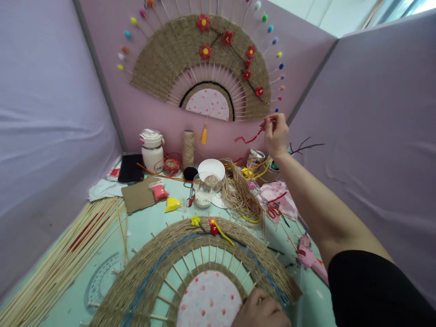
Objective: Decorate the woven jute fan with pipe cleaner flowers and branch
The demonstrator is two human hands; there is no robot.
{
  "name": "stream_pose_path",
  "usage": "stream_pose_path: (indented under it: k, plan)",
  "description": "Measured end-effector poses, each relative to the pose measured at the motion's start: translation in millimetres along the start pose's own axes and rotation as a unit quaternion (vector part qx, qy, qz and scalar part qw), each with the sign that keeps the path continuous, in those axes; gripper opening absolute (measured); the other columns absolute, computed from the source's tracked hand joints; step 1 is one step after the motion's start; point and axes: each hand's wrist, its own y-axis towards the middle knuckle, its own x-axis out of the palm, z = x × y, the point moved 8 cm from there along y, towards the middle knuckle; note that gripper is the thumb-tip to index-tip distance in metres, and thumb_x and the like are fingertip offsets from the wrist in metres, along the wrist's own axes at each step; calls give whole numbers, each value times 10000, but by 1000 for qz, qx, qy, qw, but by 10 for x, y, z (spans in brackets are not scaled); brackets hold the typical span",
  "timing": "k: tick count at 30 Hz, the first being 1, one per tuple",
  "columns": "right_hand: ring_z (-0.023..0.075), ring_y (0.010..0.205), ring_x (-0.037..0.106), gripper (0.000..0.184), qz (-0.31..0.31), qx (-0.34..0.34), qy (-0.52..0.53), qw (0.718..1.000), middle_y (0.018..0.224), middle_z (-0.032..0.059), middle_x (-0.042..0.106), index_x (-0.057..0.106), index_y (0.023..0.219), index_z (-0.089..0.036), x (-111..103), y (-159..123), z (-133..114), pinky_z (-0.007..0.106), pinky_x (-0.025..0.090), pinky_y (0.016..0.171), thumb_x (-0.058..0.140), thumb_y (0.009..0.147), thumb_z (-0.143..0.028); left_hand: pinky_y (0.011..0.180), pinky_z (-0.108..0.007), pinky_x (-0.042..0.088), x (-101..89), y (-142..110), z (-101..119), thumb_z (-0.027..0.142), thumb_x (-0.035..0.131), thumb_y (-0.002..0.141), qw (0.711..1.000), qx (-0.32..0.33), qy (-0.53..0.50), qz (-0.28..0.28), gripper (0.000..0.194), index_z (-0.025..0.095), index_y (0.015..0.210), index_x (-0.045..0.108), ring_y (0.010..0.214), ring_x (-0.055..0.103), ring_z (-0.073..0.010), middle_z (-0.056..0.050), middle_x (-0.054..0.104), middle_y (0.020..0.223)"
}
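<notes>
A white lidded bottle [152, 157] stands upright near the pink rear panel [150, 119]. A flat black tablet [131, 168] lies to the left of the bottle. Lilac fabric side panels [378, 104] flank the pale green work surface [141, 229] on the left and right.

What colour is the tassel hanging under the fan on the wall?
Orange-yellow; the tassel shows in the head view.

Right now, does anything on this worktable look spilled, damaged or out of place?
Nothing is clearly spilled or broken. The loose twine looks untidy, tangled beside the clear bowl, unlike the neatly wound spool. A yellow strand lies askew across the lower fan.
</notes>
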Motion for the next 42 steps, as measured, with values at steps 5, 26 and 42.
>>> stream_pose_path:
  k: [5, 26, 42]
  plan:
    - [152, 912, 603, 321, -64, -18, -44, 997, 994, 83, 620, 520, 1083, -170, 98, -96, -95, 275, 457, 793, 293, 951, -355, 624, -261, 308, 17, 5, 2, 426, 614, 796, 999, 27, -20, -17, 321, 182, 617, 507, 618, 453, -108, 42, 516, 558]
    - [115, 650, 510, 240, -520, -1, -153, 840, 698, 7, 650, 680, 750, -151, 534, -962, 37, 205, 361, 633, 510, 799, -314, 701, -283, 292, -318, 236, 120, 272, 596, 844, 993, 97, 1, -66, 193, 170, 687, 545, 649, 436, -87, 38, 524, 592]
    - [131, 609, 616, 225, -619, 210, -84, 752, 745, 54, 672, 668, 829, -143, 191, -1517, 362, 198, 464, 523, 566, 784, -339, 700, -294, 271, -390, 245, 127, 217, 573, 837, 993, 98, -17, -61, 143, 168, 705, 546, 659, 404, -105, 20, 495, 608]
